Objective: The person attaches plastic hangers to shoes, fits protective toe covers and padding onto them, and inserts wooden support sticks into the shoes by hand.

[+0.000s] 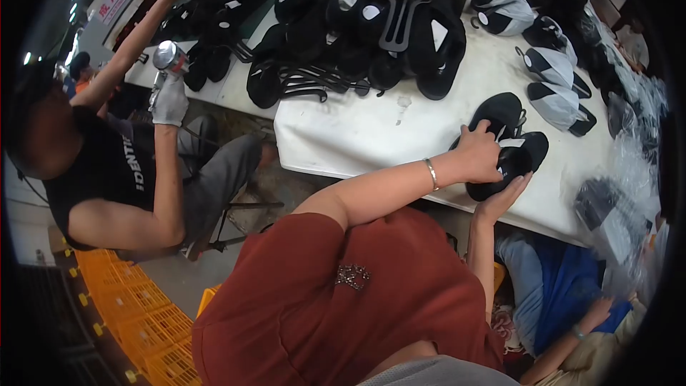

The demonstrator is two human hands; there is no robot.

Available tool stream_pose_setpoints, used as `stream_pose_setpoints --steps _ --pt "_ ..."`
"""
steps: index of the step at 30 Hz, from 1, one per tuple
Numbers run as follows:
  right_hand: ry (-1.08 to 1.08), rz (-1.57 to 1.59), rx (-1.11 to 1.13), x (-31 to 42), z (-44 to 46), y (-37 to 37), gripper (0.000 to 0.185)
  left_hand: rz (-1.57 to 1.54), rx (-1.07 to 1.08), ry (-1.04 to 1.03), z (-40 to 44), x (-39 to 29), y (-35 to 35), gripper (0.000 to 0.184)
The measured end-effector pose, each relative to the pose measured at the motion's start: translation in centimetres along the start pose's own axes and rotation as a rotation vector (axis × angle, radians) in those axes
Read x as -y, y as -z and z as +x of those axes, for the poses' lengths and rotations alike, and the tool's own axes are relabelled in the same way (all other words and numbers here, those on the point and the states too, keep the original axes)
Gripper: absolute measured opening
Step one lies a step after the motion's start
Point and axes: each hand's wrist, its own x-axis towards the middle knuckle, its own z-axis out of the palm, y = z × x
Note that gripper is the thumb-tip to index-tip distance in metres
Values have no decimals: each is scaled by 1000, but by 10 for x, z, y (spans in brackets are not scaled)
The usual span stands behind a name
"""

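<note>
A pair of black shoes (532, 149) lies side by side near the front edge of the white table, with a white label on one of them. My left hand (477, 153) reaches across from the left, a bracelet at its wrist. Its fingers are bent over the near shoe, around its opening; the fingertips are partly hidden. Along the lower right side of the same shoe, my right hand (503, 200) cups it from below. Part of that hand is covered by the shoe.
Black shoes (443, 50) are heaped at the back, beside black plastic hangers (304, 82). White-wrapped shoes (552, 86) line the right, near clear plastic bags (632, 193). A co-worker's gloved hand (170, 100) holds a metal tool at left. Orange crates (136, 307) stand below.
</note>
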Motion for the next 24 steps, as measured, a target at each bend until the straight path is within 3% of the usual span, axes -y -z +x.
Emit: stream_pose_setpoints --steps 8,12,17,20,22,24 --pt "-48 -85 -13 4 4 -6 73 102 -184 -63 8 -7 -19 27" --pt "28 -148 14 4 3 -2 70 82 -147 -55 14 6 -17 30" --pt "189 -275 200 39 -22 10 58 -230 -197 70 -17 34 -7 32" --pt "259 -147 304 54 -33 31 53 -454 -384 121 -63 52 1 38" --pt "322 -82 265 57 -32 38 50 -625 -356 176 -89 72 13 40" --pt "306 -148 209 62 -28 48 50 -959 -156 297 -135 66 64 44"
